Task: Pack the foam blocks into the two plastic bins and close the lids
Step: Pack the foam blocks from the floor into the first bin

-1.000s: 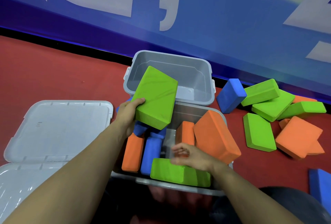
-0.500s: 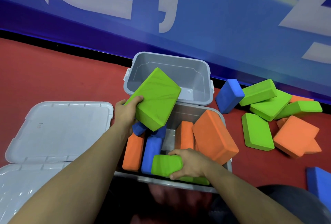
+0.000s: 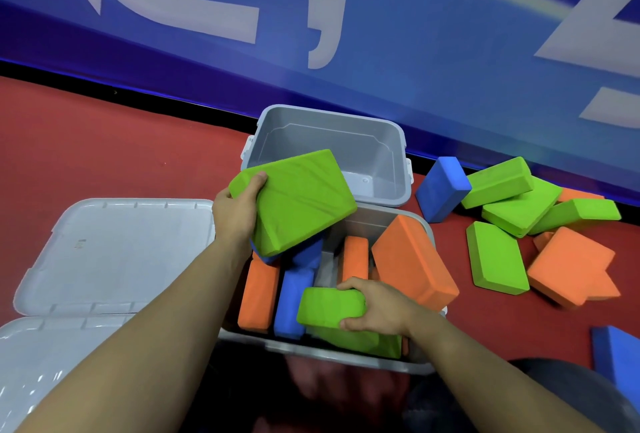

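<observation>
Left hand [image 3: 235, 214] grips green block [image 3: 298, 200]; right hand [image 3: 377, 308] grips another [image 3: 330, 306]; crowded near bin [image 3: 346, 358] risks jamming, lid failing.

Left hand [image 3: 235, 214]: raised, thumb on top face of large green block [image 3: 298, 200], fingers hidden beneath, gripping. Left forearm bare, extended forward. Right hand [image 3: 377, 308]: lower, fingers curled over end of small green block [image 3: 329, 306], thumb beneath. Right forearm bare, angled inward.

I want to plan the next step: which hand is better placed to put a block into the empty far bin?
Probably the left hand: its green block already overlaps the far bin.
</observation>
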The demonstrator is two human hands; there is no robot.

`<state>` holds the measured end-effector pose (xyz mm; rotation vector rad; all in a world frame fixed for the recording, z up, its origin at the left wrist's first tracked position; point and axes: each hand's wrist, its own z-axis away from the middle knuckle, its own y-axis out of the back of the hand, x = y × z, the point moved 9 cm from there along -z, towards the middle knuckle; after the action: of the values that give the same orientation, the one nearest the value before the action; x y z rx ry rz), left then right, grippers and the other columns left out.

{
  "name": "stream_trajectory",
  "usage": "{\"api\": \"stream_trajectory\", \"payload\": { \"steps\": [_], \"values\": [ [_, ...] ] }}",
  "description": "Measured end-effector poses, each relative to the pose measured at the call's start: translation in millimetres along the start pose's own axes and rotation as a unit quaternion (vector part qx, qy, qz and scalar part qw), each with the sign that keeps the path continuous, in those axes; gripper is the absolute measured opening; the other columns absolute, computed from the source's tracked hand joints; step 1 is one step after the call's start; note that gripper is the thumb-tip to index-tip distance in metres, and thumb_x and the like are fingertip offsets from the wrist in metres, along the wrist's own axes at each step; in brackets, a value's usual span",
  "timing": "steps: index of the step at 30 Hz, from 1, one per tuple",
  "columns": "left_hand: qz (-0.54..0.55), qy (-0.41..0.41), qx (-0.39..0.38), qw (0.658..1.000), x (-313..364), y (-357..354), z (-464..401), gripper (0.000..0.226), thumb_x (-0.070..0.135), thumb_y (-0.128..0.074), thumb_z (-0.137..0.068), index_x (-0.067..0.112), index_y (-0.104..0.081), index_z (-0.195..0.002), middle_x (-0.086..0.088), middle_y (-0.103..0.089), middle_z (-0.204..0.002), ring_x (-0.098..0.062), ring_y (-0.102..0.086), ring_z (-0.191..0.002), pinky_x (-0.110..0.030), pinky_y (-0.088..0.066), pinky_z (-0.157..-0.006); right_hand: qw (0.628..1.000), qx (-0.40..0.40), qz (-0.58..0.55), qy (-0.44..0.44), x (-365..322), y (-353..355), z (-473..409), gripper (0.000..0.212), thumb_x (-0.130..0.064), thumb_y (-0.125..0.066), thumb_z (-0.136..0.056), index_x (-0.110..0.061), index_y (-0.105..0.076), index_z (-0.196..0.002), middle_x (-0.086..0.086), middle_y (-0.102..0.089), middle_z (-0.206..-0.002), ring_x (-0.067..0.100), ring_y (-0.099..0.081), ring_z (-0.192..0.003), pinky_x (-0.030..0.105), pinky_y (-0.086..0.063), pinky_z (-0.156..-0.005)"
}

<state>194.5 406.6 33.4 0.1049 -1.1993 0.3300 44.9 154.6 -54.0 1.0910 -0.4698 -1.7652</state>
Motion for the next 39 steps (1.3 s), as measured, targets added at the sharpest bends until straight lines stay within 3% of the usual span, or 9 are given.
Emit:
{"api": "stream_trajectory", "payload": {
  "steps": [6,10,14,18,22,25,33,37,39],
  "values": [
    [-0.033,0.025,-0.005,0.999,-6,8,1,0.056,0.057,-0.082,-0.069,0.02,-0.073,-0.11,0.001,-0.076,-0.102,-0.019,-0.072,-0.093,-0.04,-0.06,-0.084,0.983,0.027,-0.175,-0.051,12,16,-30,0.066,-0.066,-0.078,-0.073,-0.016,-0.071,-0.116,-0.002,-0.073,-0.116,0.011,-0.066,-0.106,0.034,-0.051,-0.1],
    [-0.013,-0.029,0.058,0.998,13,27,-6,0.063,0.056,-0.082,-0.071,0.017,-0.069,-0.119,0.002,-0.074,-0.107,-0.014,-0.071,-0.096,-0.034,-0.058,-0.086,0.944,0.133,-0.291,-0.081,14,36,-48,0.041,-0.033,-0.078,-0.088,0.0,-0.068,-0.11,0.005,-0.071,-0.099,0.015,-0.063,-0.087,0.023,-0.051,-0.079],
    [0.051,-0.044,0.086,0.994,20,42,-20,0.063,0.057,-0.081,-0.071,0.014,-0.068,-0.115,-0.001,-0.075,-0.108,-0.009,-0.07,-0.087,-0.028,-0.055,-0.075,0.937,0.114,-0.322,-0.074,-27,28,-79,0.031,-0.034,-0.075,-0.091,-0.004,-0.067,-0.094,0.008,-0.051,-0.079,0.018,-0.046,-0.078,0.028,-0.033,-0.066],
    [0.093,-0.007,0.112,0.989,13,50,-33,0.053,0.053,-0.078,-0.08,0.012,-0.065,-0.111,0.003,-0.071,-0.1,-0.008,-0.066,-0.081,-0.026,-0.053,-0.065,0.973,0.026,-0.214,-0.086,-62,-6,-111,0.049,-0.06,-0.079,-0.077,-0.014,-0.067,-0.089,0.007,-0.061,-0.08,0.018,-0.056,-0.074,0.031,-0.043,-0.073],
    [0.085,-0.009,0.109,0.99,13,48,-39,0.063,0.052,-0.081,-0.076,0.01,-0.065,-0.12,-0.001,-0.073,-0.11,-0.012,-0.071,-0.093,-0.03,-0.057,-0.075,0.996,-0.031,-0.074,-0.044,-93,-19,-111,0.079,-0.065,-0.078,-0.074,-0.014,-0.061,-0.132,0.004,-0.065,-0.129,0.023,-0.062,-0.118,0.034,-0.049,-0.102],
    [0.084,-0.002,0.111,0.99,13,45,-37,0.067,0.054,-0.082,-0.071,0.01,-0.066,-0.119,-0.001,-0.074,-0.109,-0.015,-0.072,-0.095,-0.039,-0.06,-0.086,0.984,-0.178,0.018,0.0,-100,-48,-90,0.065,-0.055,-0.073,-0.086,-0.016,-0.058,-0.137,0.001,-0.062,-0.138,0.021,-0.06,-0.122,0.031,-0.047,-0.104],
    [0.091,0.02,0.1,0.991,10,40,-29,0.072,0.058,-0.081,-0.065,0.011,-0.066,-0.117,-0.003,-0.074,-0.11,-0.018,-0.072,-0.094,-0.043,-0.061,-0.086,0.962,-0.13,0.24,-0.013,-60,-36,-74,0.055,-0.072,-0.061,-0.083,-0.019,-0.058,-0.067,0.003,-0.063,-0.082,0.027,-0.062,-0.083,0.033,-0.047,-0.071],
    [0.087,0.02,0.1,0.991,8,42,-26,0.062,0.054,-0.082,-0.07,0.013,-0.068,-0.115,0.0,-0.075,-0.105,-0.017,-0.073,-0.095,-0.046,-0.06,-0.089,0.938,-0.211,0.215,-0.169,-19,-45,-66,0.061,-0.075,-0.054,-0.086,-0.017,-0.068,-0.075,-0.005,-0.067,-0.07,0.015,-0.06,-0.062,0.03,-0.052,-0.082],
    [0.084,0.022,0.1,0.991,7,43,-26,0.058,0.054,-0.082,-0.068,0.016,-0.069,-0.11,0.001,-0.075,-0.104,-0.017,-0.073,-0.095,-0.048,-0.06,-0.09,0.948,-0.174,0.122,-0.239,-8,-40,-69,0.074,-0.074,-0.038,-0.094,-0.009,-0.07,-0.107,0.0,-0.071,-0.077,0.016,-0.063,-0.063,0.031,-0.052,-0.085]
  ]
}}
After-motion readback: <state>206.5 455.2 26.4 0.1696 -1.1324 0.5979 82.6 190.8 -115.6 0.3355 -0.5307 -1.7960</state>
